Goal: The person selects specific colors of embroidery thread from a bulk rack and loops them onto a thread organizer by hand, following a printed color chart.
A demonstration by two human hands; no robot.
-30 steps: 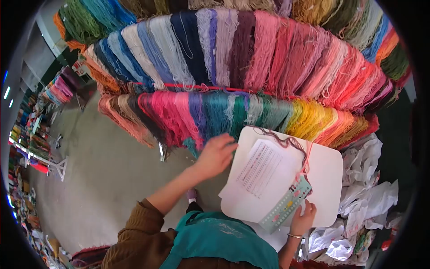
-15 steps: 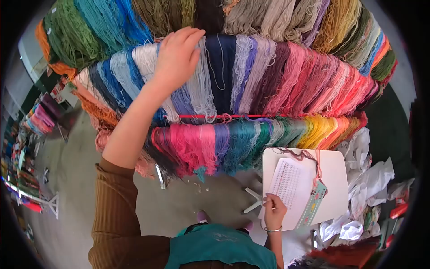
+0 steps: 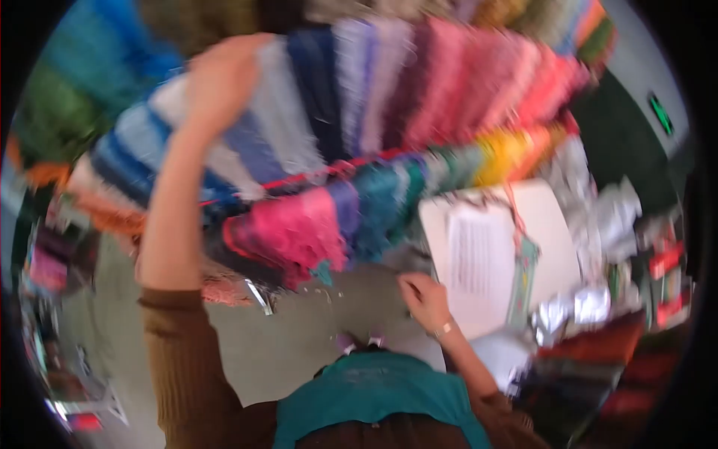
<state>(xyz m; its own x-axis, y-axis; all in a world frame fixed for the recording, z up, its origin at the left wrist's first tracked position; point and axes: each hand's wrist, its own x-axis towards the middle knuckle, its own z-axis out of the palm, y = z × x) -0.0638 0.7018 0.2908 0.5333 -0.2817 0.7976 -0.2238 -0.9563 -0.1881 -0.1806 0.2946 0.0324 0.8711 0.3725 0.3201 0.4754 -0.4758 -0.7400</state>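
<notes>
My left hand (image 3: 224,82) is stretched up to the upper row of hanging yarn, over the white hanks (image 3: 170,101) and beside a pale grey-blue hank (image 3: 288,108). Motion smears its fingers. Lower down on the right, my right hand (image 3: 425,303) is closed with curled fingers, just left of a printed sheet (image 3: 481,262); I cannot tell what is in it. The sheet lies on a pale board (image 3: 550,224). Next to the sheet is a green punched strip (image 3: 523,280) with pink and dark thread (image 3: 514,206) at its top.
Pink hanks (image 3: 292,224), teal hanks (image 3: 378,206) and yellow hanks (image 3: 502,157) hang in a lower row under a red rail (image 3: 359,161). Silvery plastic bags (image 3: 617,217) are piled at right. Grey floor (image 3: 247,352) shows around my feet. More yarn racks (image 3: 56,258) stand at far left.
The view has shifted and blurred, with the racks now lower left in it. My right hand has moved left off the board's lower edge. My left hand stays at the white and pale hanks.
</notes>
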